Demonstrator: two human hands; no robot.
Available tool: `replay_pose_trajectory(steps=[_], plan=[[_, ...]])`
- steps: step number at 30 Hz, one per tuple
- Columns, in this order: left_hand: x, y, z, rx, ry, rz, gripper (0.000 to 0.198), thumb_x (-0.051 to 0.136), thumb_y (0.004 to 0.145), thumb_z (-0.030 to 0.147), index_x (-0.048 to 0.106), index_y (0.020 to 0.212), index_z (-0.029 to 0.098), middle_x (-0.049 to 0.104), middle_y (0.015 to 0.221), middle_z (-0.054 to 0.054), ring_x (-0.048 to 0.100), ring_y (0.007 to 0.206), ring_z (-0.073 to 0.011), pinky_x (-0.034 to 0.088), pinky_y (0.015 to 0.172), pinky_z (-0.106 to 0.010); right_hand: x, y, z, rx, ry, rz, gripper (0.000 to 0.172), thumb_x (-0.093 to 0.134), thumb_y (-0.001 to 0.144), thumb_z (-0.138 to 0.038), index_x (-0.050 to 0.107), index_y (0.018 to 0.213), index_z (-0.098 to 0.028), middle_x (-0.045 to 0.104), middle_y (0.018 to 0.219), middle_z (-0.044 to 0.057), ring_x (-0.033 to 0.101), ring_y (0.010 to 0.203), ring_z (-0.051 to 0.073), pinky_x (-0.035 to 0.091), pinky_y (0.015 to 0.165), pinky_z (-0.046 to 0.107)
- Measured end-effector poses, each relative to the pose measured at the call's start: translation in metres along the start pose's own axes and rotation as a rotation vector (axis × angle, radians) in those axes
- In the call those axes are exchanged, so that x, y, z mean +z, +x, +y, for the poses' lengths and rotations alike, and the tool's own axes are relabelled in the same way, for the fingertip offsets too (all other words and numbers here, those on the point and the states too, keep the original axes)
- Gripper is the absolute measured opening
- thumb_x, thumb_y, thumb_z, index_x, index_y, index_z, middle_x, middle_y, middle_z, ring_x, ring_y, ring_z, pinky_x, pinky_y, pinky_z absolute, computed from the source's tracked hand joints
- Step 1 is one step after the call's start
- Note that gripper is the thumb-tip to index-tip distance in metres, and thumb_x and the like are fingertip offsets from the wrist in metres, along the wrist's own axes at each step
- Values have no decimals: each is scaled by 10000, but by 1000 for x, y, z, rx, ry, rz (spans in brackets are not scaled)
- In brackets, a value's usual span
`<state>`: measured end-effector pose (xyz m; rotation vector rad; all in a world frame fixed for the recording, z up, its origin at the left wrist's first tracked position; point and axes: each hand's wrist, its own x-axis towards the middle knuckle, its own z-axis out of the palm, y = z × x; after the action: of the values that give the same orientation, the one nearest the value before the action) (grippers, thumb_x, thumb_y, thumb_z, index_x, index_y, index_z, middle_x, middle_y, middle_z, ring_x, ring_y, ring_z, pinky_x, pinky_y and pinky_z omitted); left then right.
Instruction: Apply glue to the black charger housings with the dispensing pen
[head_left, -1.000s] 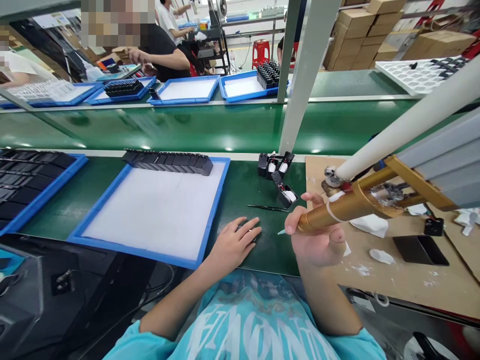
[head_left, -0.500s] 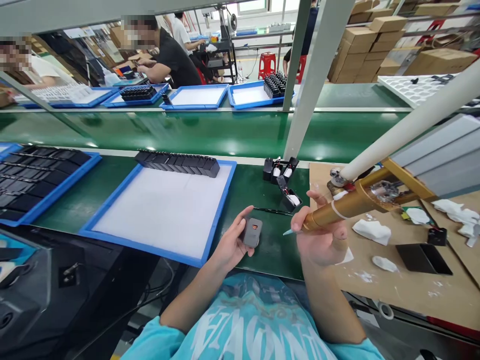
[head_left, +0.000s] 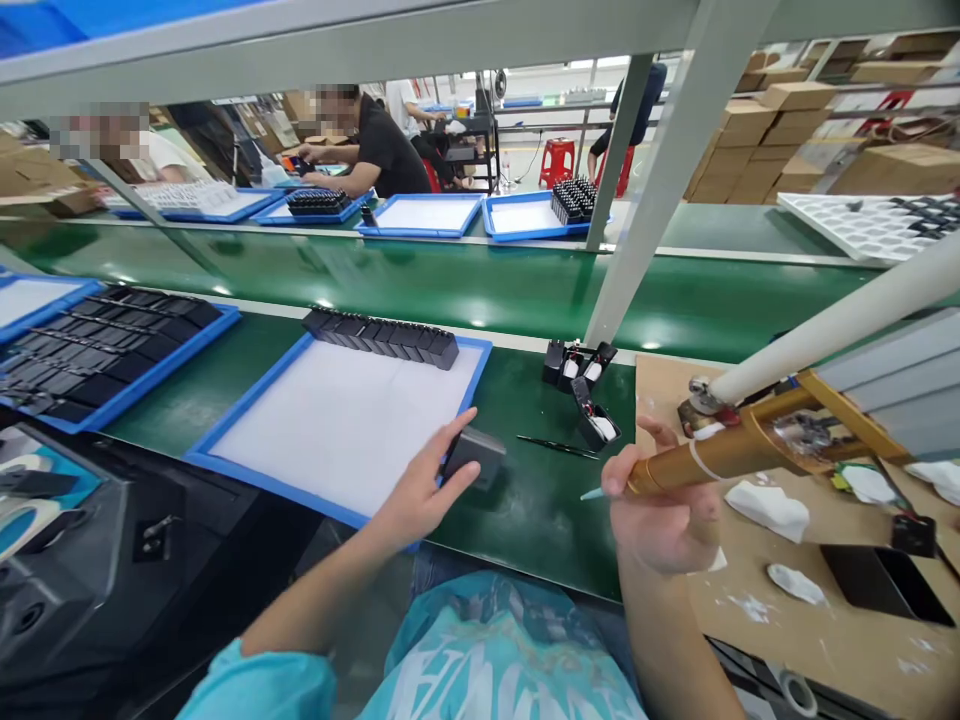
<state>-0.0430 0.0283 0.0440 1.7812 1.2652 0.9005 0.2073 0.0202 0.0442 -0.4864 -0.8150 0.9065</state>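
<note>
My left hand (head_left: 420, 490) grips a small dark grey case (head_left: 474, 459), holding it just above the green bench at the near right corner of a blue-rimmed white tray (head_left: 232, 458). A row of black cases (head_left: 382, 337) lines that tray's far edge. My right hand (head_left: 664, 515) is closed round the gold barrel of a hanging dispensing tool (head_left: 720, 452), its pale tip pointing left toward the case. Black tweezers (head_left: 556, 446) lie on the bench between the hands. Open black cases with white inserts (head_left: 585, 385) stand behind them.
A second blue tray full of black cases (head_left: 105, 350) sits at left. A cardboard sheet (head_left: 787, 610) at right carries white wads and a flat black pad (head_left: 885, 596). A green conveyor (head_left: 450, 280) runs behind, crossed by a grey post (head_left: 645, 210). Other people work at trays beyond.
My left hand picked the grey case up from the bench, then carried it left and turned it toward the tray corner. My right hand kept the tool steady. The view tilted upward.
</note>
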Motion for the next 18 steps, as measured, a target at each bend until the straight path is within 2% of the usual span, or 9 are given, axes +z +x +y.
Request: replay_pose_trajectory(steps=[2, 4, 7, 9, 11, 15, 18], plan=[[-19, 26, -4, 150, 404, 71, 518, 537, 936, 378, 419, 1436, 309, 583, 1171, -66, 590, 985, -207, 482, 852, -312, -1, -1, 2, 0, 11, 0, 381, 561, 820, -486, 575, 1160, -314, 636, 1172, 36, 591, 490, 124, 411, 414, 309], [-32, 63, -13, 294, 731, 133, 442, 519, 933, 368, 513, 1363, 261, 607, 1045, -77, 594, 880, -214, 466, 754, -313, -1, -1, 4, -8, 14, 3, 397, 552, 823, -478, 564, 1181, -308, 630, 1178, 42, 589, 489, 124, 407, 407, 309], [-42, 120, -30, 423, 1106, 121, 345, 491, 934, 357, 635, 1207, 202, 618, 913, -120, 563, 886, -279, 409, 757, -381, -1, -1, 6, -24, 4, 9, 389, 539, 825, -468, 560, 1175, -299, 623, 1182, 50, 580, 480, 118, 395, 390, 300], [-43, 147, -40, 426, 1211, 80, 316, 477, 931, 327, 652, 1159, 197, 616, 899, -141, 534, 927, -309, 378, 772, -407, -1, 0, 8, -29, -8, 13, 379, 530, 826, -466, 561, 1160, -289, 622, 1176, 57, 573, 473, 113, 383, 379, 291], [-43, 165, -48, 404, 1236, 62, 291, 493, 912, 292, 659, 1128, 189, 611, 917, -157, 510, 962, -323, 363, 781, -415, -1, 1, 9, -33, -21, 20, 367, 525, 826, -472, 560, 1142, -290, 624, 1169, 57, 569, 472, 109, 373, 377, 282], [-40, 177, -58, 370, 1215, 82, 271, 562, 858, 259, 674, 1090, 172, 603, 986, -182, 494, 1011, -344, 363, 811, -429, -2, 2, 9, -20, -51, 41, 364, 500, 829, -490, 544, 1141, -309, 629, 1157, 55, 549, 467, 103, 370, 394, 279], [-41, 180, -62, 352, 1194, 80, 306, 566, 865, 264, 667, 1139, 174, 602, 1081, -204, 485, 1085, -369, 363, 867, -464, -1, 0, 8, -10, -59, 44, 357, 492, 826, -494, 535, 1128, -309, 625, 1152, 59, 546, 466, 105, 357, 390, 275]])
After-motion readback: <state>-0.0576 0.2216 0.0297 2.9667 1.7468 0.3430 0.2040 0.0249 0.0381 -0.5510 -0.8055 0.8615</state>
